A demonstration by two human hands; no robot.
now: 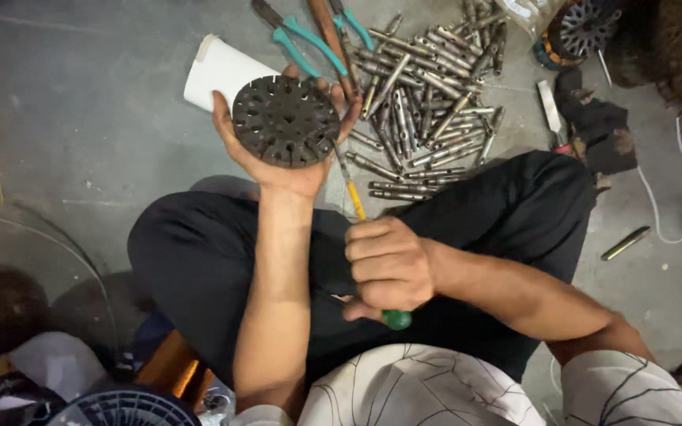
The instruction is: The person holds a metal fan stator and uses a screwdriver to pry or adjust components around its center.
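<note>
Concrete floor; left hand (282,146) cupping slotted disc (285,120).

A repair workshop floor: bare concrete (80,118), heaped metal shafts (428,87), pliers (301,39), slotted motor cores (586,28).

Left hand (290,150) raised, palm up, fingers curled upward; right hand (388,264) clenched in fist, forearm bent inward.

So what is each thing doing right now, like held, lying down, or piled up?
Left hand: holding up the slotted metal disc.
Right hand: gripping the screwdriver, tip at the disc's edge.
Metal rods: piled loose on the floor.
Pliers: lying on the floor.
White roll: lying on its side.
</note>
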